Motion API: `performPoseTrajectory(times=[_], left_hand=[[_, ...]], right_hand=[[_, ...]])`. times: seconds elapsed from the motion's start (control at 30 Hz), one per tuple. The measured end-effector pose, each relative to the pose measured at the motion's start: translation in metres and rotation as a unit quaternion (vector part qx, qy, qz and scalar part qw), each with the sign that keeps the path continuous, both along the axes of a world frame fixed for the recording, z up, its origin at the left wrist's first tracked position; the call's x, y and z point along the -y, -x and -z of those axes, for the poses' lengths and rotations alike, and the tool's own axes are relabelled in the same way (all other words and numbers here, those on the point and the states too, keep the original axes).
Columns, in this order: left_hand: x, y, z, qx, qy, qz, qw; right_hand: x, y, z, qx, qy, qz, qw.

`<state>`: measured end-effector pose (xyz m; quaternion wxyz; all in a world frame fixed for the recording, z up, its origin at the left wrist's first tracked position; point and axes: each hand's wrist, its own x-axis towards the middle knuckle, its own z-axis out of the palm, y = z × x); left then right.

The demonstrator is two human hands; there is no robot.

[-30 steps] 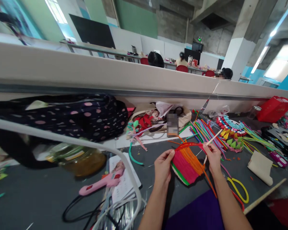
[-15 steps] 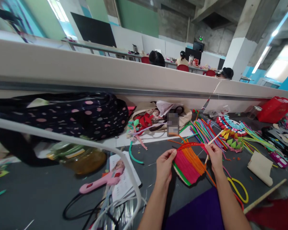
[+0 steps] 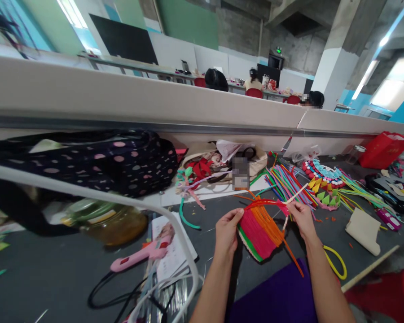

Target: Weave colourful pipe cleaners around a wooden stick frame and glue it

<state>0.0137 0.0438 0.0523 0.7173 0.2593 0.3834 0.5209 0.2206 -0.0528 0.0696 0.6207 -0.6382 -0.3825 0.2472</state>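
Observation:
A panel of side-by-side pipe cleaners [image 3: 257, 234], pink and orange with a green and white edge, hangs between my hands above the table. My left hand [image 3: 227, 229] is closed in a pinch on its upper left corner. A red pipe cleaner [image 3: 265, 203] arches along the top toward my right hand [image 3: 301, 218], whose fingers are pinched round its pinkish-red right end. Beside those fingers a cream pipe cleaner [image 3: 297, 193] slants up and outward. One loose orange strand [image 3: 293, 258] trails from the panel's lower right. My right fingertips are partly hidden.
Several loose coloured pipe cleaners [image 3: 291, 183] lie beyond my hands. A pink glue gun [image 3: 139, 256] with a black cord and a glass jar [image 3: 121, 226] are at left. A purple sheet [image 3: 272, 296] lies below my hands. A white tube [image 3: 87, 183] curves across the left foreground.
My hands and the panel have shifted slightly left in view. The orange strand that ran under my right forearm now hangs free on its near side.

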Motion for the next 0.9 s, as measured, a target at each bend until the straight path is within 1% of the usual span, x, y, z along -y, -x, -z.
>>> performPoseTrajectory(times=[0.17, 0.33, 0.5, 0.67, 0.77, 0.9], left_hand=[[0.0, -0.001, 0.001, -0.011, -0.01, 0.014, 1.0], [0.002, -0.003, 0.001, -0.019, -0.012, 0.018, 1.0], [0.004, -0.004, -0.002, -0.022, -0.007, 0.014, 1.0], [0.005, -0.004, -0.005, -0.006, 0.001, 0.02, 1.0], [0.005, -0.004, -0.005, -0.003, -0.001, 0.024, 1.0], [0.008, -0.007, -0.006, -0.003, -0.014, 0.052, 0.999]], right_hand=[[-0.004, 0.006, 0.004, 0.044, -0.027, 0.05, 0.997], [-0.006, 0.009, 0.009, 0.079, -0.028, 0.099, 0.992], [-0.006, 0.011, 0.009, 0.08, -0.018, 0.103, 0.991], [-0.006, 0.011, 0.011, 0.081, -0.018, 0.11, 0.99], [-0.007, 0.012, 0.012, 0.053, -0.022, 0.094, 0.994], [-0.008, 0.013, 0.013, 0.016, -0.033, 0.088, 0.995]])
